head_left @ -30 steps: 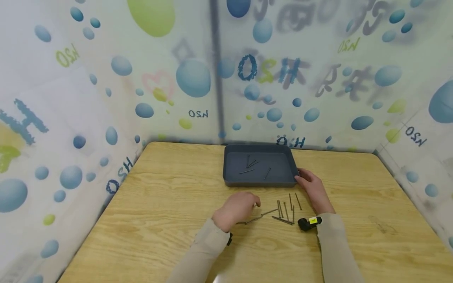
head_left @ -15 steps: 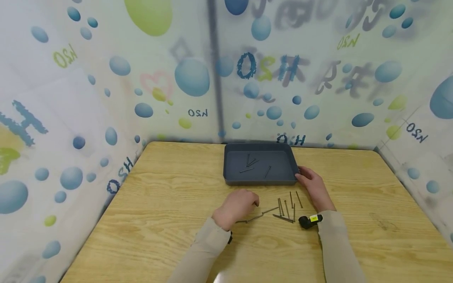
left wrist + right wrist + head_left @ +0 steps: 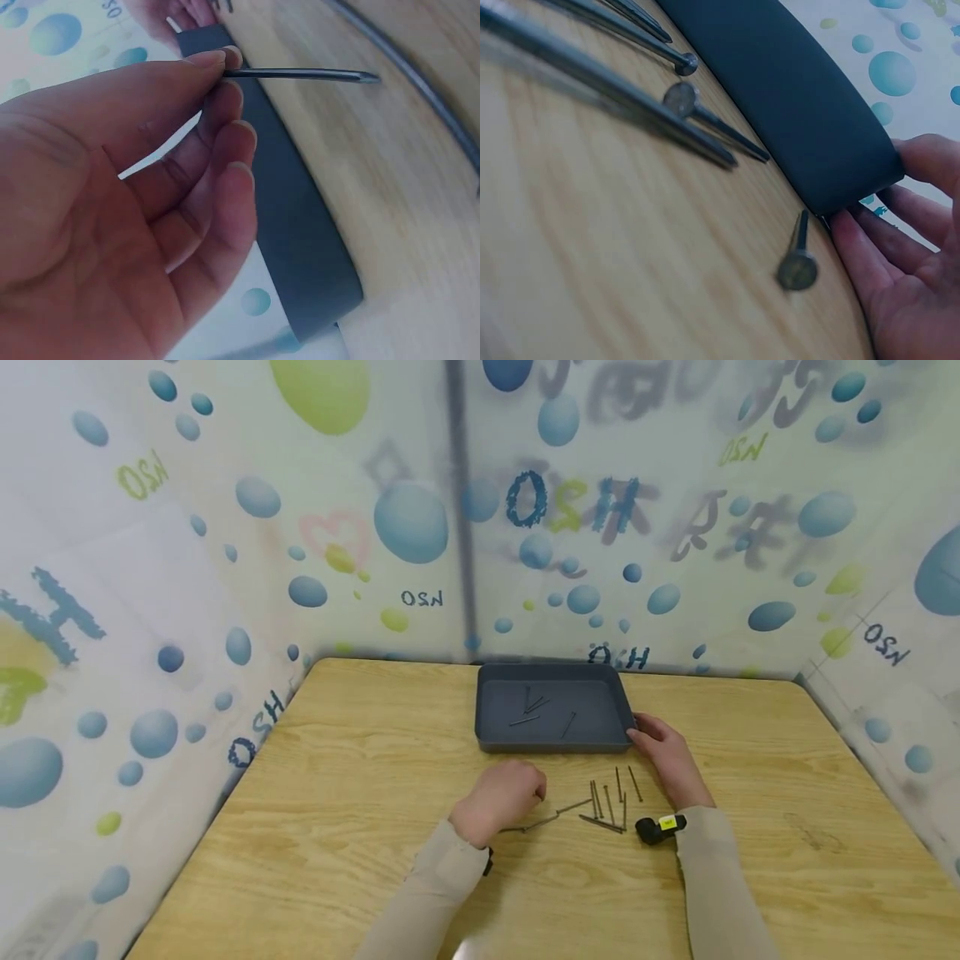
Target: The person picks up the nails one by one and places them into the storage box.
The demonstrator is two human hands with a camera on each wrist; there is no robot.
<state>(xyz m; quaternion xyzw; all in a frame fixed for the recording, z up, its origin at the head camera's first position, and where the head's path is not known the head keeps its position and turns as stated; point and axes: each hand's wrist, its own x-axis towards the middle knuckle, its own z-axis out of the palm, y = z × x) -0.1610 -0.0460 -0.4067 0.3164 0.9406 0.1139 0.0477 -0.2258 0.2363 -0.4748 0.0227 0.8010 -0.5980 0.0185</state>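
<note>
In the left wrist view my left hand (image 3: 120, 172) pinches a dark metal nail (image 3: 307, 74) between thumb and fingertip, its pointed end sticking out. The head view shows that left hand (image 3: 501, 797) low over the table, hiding the nail it holds. My right hand (image 3: 667, 760) holds the front right corner of a dark grey tray (image 3: 555, 748), thumb at the front and fingers along the side. Several nails lie inside the tray. Loose nails (image 3: 608, 806) are scattered on the wood between my hands; one nail (image 3: 798, 268) lies close to the tray corner.
The wooden table (image 3: 337, 760) is enclosed by walls (image 3: 360, 510) with a bubble print at the back and sides. More nails (image 3: 540, 823) lie beside my left hand, partly hidden by it. A small black camera (image 3: 651, 831) sits on the right wrist.
Both hands stay nearly in place. The left hand has closed in slightly, its fingers less visible than a second ago. The tray and loose nails lie as before; the head view shifts slightly.
</note>
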